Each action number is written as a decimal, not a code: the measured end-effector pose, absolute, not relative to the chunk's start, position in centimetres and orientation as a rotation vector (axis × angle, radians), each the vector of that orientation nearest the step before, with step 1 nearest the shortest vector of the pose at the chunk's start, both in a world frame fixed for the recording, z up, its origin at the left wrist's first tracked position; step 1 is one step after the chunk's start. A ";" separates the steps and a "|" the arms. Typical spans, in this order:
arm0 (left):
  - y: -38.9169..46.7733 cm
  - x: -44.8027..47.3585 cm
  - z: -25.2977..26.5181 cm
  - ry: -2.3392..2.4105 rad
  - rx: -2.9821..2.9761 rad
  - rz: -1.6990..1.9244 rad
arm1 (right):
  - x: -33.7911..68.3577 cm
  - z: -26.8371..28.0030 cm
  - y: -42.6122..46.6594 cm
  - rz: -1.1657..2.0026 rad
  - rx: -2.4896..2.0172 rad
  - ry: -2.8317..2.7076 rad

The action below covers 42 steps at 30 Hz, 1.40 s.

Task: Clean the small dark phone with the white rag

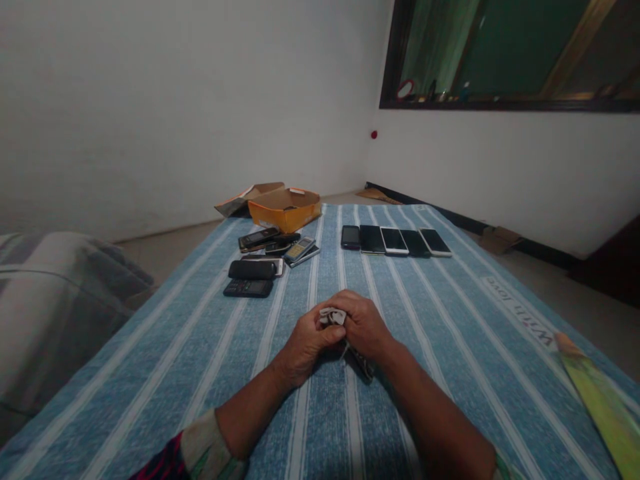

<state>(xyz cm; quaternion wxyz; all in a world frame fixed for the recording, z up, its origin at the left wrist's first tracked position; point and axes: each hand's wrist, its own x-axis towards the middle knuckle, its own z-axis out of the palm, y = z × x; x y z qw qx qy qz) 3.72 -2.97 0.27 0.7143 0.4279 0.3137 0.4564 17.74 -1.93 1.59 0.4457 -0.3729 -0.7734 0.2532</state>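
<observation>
My left hand (310, 343) and my right hand (367, 327) meet over the near middle of the table. Between them is a crumpled pale cloth (333, 316), its folds showing above my left thumb. The fingers of both hands are closed on it. A dark, patterned end (363, 365) sticks out below my right hand; whether it is more cloth or something wrapped inside, I cannot tell. Beyond my hands, to the left, several phones lie in a loose pile, among them a black keypad phone (249, 288) and a blue-grey keypad phone (300, 249).
Several phones, including a white-framed one (394, 241), form a row at the far right of the striped blue tablecloth (200, 373). An open orange box (285, 213) stands at the far left. A yellow-green item (600, 407) lies at the right edge.
</observation>
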 end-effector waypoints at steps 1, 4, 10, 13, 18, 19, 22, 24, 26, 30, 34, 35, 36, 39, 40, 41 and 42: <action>-2.9 3.7 0.3 0.684 0.946 1.001 | 17.8 1.5 -1.9 0.626 -0.945 -1.904; -2.9 3.8 0.4 0.679 0.966 1.013 | 17.7 1.5 -2.1 0.622 -0.924 -1.848; -2.9 3.9 0.7 0.758 0.965 1.046 | 17.4 2.4 -2.7 0.640 -0.731 -1.820; -2.9 3.8 0.5 0.726 0.948 1.038 | 17.5 2.1 -2.5 0.673 -0.806 -1.852; -2.9 3.6 0.4 0.677 0.987 1.015 | 17.6 2.0 -2.6 0.696 -0.872 -1.812; -3.0 3.6 0.5 0.676 0.997 1.017 | 17.6 2.1 -2.7 0.686 -0.854 -1.822; -3.0 3.7 0.9 0.691 1.023 1.037 | 17.5 2.6 -3.0 0.655 -0.779 -1.866; -3.0 3.7 0.9 0.705 1.023 1.042 | 17.4 2.8 -3.0 0.664 -0.757 -1.875; -3.0 3.7 0.8 0.701 1.019 1.044 | 17.4 2.8 -2.8 0.699 -0.778 -1.858; -3.0 3.6 0.5 0.717 0.962 1.048 | 17.4 2.0 -2.3 0.759 -0.860 -1.816; -3.2 3.5 0.6 0.794 0.830 1.048 | 17.5 1.4 -2.2 0.759 -0.936 -1.774; -3.3 3.5 0.7 0.798 0.816 1.041 | 17.4 1.3 -2.2 0.756 -0.949 -1.767; -3.3 3.5 0.8 0.796 0.810 1.037 | 17.4 1.3 -2.3 0.750 -0.956 -1.758; -3.3 3.6 0.9 0.759 0.807 1.038 | 17.2 1.3 -2.5 0.700 -0.956 -1.698; -3.2 3.6 0.9 0.744 0.808 1.038 | 17.2 1.3 -2.6 0.674 -0.947 -1.674; -3.2 3.6 0.9 0.732 0.813 1.036 | 17.1 1.2 -2.6 0.645 -0.937 -1.657; -3.2 3.6 0.9 0.724 0.821 1.031 | 17.1 1.2 -2.6 0.614 -0.931 -1.647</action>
